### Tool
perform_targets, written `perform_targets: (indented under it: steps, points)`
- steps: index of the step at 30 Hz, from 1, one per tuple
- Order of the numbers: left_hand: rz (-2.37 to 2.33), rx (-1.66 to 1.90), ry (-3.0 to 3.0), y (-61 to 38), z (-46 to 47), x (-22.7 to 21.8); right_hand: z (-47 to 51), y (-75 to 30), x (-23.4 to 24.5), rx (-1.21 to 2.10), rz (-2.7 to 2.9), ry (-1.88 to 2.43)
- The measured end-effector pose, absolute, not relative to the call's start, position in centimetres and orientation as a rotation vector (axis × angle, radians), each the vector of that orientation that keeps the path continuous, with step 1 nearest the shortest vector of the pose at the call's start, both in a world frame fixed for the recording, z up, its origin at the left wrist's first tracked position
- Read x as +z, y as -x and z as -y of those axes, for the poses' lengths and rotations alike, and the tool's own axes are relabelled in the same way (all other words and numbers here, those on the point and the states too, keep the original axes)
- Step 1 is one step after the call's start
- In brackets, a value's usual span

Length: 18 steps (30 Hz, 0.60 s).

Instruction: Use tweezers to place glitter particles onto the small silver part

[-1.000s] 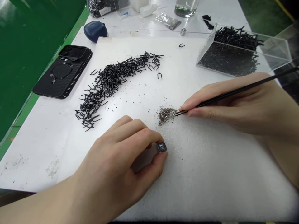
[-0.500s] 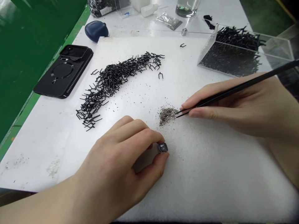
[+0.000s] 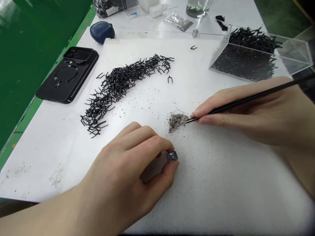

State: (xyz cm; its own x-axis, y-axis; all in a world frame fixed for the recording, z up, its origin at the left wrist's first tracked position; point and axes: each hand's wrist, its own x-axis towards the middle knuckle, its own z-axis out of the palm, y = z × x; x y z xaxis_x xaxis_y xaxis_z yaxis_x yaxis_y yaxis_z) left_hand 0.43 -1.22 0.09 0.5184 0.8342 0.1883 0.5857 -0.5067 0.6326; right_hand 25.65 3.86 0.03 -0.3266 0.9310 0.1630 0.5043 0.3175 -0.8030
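Between thumb and forefinger, my left hand (image 3: pixel 130 167) pinches a small metal block (image 3: pixel 172 156) just above the white foam sheet (image 3: pixel 221 183). My right hand (image 3: pixel 251 111) is closed around black tweezers (image 3: pixel 236 102). Their tips are together at the right edge of a little heap of tiny metallic pieces (image 3: pixel 176 121); whether a piece sits between the tips is too small to tell. Beyond my left hand spreads a curved pile of black fork-shaped parts (image 3: pixel 123 80). One loose fork-shaped part (image 3: pixel 170 79) lies off its right end.
A black phone (image 3: pixel 67 74) and a dark blue rounded object (image 3: pixel 102 32) lie at the left. At the right stands a clear box (image 3: pixel 295 67) of black parts. Along the back are a small bag (image 3: pixel 178 21), a metal nut-like piece (image 3: pixel 195 33) and a glass (image 3: pixel 199 9).
The tweezers' tips, apart before, have closed together at the heap's edge. My left hand keeps its pinch on the small metal block almost unmoved.
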Motion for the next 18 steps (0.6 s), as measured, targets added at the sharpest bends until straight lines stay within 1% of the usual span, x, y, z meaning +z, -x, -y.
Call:
perform_targets:
  steps: [13,18]
  points:
    - [-1.157,0.668,-2.258,-0.53,1.10,0.50,-3.99,-25.65,0.02,0.917,1.888,1.265]
    - [-1.169,0.682,-2.246,-0.43,1.12,0.22,-3.39,-25.15,0.70,0.915,1.823,1.263]
